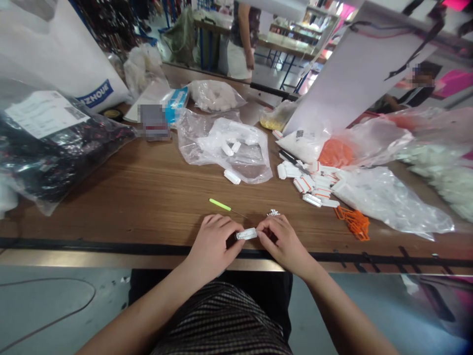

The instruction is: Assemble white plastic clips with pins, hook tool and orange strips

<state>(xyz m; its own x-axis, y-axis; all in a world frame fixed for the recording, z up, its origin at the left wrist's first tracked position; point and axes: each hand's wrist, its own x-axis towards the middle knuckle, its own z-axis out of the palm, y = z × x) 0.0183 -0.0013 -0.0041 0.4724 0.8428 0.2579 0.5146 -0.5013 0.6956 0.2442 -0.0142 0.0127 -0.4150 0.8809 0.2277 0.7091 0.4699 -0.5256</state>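
Holding a small white casing (pixel 246 233) between both hands, just inside the table's (pixel 158 197) near edge (clock centred on that casing; can't tell if it touches the wood). Left hand (pixel 214 241) at 9: thumb and fingers clamped round that end. Right hand (pixel 283 241) at 3: thumb and index bent in, pinching the opposite end. Yellow-green-handled tool (pixel 219 204) lies just beside, between 10 and 11, thin shaft angled toward 4. Tiny white parts (pixel 273 213) heaped at 2, close to the right fingers. Farther out at 2: pile of white casings (pixel 312 185), some with orange strips. Loose orange pieces (pixel 354 225) bunched at 3. Single white casing (pixel 232 177) at 11, by the edge of a clear plastic bag (pixel 192 140). Big bag with dark contents (pixel 59 153) at 10. Standing person (pixel 242 39) at 12, well back.
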